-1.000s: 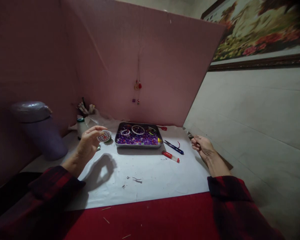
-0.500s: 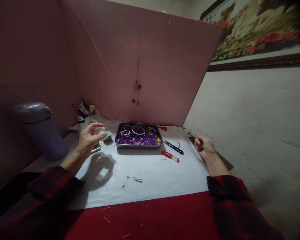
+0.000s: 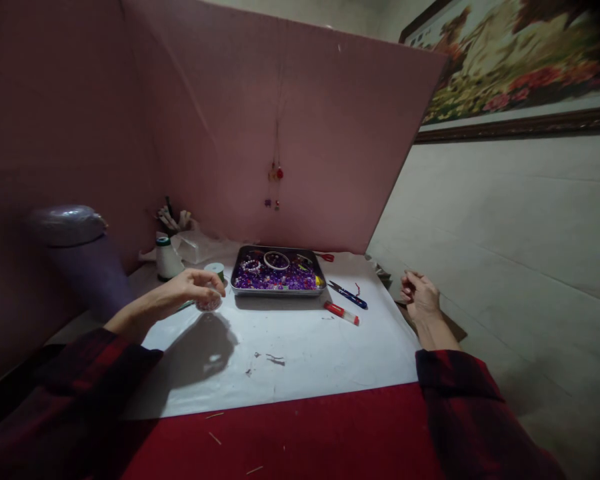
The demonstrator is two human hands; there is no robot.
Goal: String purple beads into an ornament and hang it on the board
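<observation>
My left hand point(image 3: 183, 293) is over the left part of the white sheet, fingers bent down around a small clear spool-like thing point(image 3: 209, 305). A shadow of the hand falls on the sheet below it. Just behind it stands a spool of green thread point(image 3: 215, 269). My right hand point(image 3: 421, 300) is raised past the sheet's right edge, thumb and fingers pinched together. Something thin and pale may show at its fingertips, too fine to make out. Between the hands sits a dark metal tray point(image 3: 280, 293) of purple beads point(image 3: 265, 277), with bracelets on top.
Blue thread snips point(image 3: 349, 295), a red tube point(image 3: 341, 313) and red-handled scissors point(image 3: 326, 257) lie right of the tray. A white thread cone point(image 3: 167, 260) and a purple bottle point(image 3: 87, 267) stand left. Thread scraps point(image 3: 275, 359) dot the sheet. Beaded strings point(image 3: 279, 175) hang on the pink panel.
My left hand has lowered and turned palm-down, bringing the clear spool-like thing close to the sheet. My right hand has shifted slightly right, still pinched.
</observation>
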